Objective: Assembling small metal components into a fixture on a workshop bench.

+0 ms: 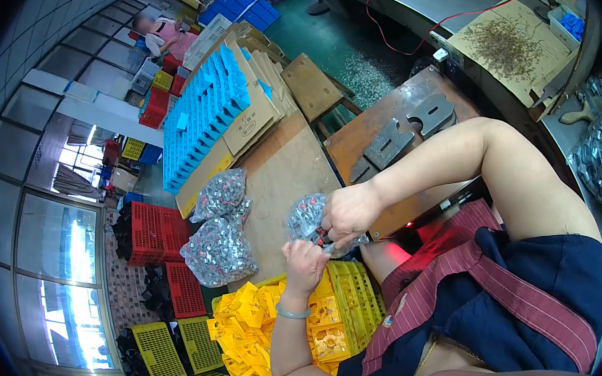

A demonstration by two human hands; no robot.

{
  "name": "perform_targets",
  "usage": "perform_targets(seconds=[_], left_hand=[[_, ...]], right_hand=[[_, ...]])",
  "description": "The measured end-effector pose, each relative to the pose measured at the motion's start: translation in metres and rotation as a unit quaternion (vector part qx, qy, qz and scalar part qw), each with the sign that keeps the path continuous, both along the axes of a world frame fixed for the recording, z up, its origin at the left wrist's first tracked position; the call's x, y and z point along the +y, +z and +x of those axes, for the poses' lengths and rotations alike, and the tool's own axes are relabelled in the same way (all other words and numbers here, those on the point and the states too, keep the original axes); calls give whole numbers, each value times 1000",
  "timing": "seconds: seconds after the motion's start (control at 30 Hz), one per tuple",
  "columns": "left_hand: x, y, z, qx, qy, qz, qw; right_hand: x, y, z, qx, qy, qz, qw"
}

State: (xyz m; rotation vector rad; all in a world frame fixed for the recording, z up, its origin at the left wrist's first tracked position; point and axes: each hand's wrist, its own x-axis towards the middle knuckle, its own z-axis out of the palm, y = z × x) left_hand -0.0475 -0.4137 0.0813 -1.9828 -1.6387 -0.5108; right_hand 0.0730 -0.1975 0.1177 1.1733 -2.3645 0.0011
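Left hand (303, 259), wrist bent upward, and right hand (349, 212), elbow high, both pinch clear parts bag (306, 216) (above yellow crate (355, 299)).

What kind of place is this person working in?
Most likely a small factory or assembly workshop: stacked plastic crates, clear bags of small parts on a workbench, and a bin of yellow plastic pieces.

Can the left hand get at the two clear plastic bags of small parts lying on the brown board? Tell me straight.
Probably not freely: the left hand and the right hand both grip another clear bag. The two filled bags lie just to its left on the board, nothing between.
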Motion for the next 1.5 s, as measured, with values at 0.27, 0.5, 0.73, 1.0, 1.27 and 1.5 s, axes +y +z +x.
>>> perform_targets(seconds=[0.27,0.5,0.73,1.0,1.27,1.5], left_hand=[[-17,-6,-15,65,52,51,995],[1,-8,-28,69,85,101,989],[14,5,-12,-20,108,182,977],[55,31,-13,-199,292,48,934],[47,25,-36,-213,217,41,952],[22,14,-74,-312,235,26,920]], right_hand=[[11,-4,1,88,19,20,996],[10,6,-11,46,-284,-78,955],[-16,17,-56,-55,-416,-13,908],[-22,24,-50,-16,-389,-60,919],[-5,18,-39,-35,-380,-15,924],[9,30,-35,-61,-350,-12,935]])
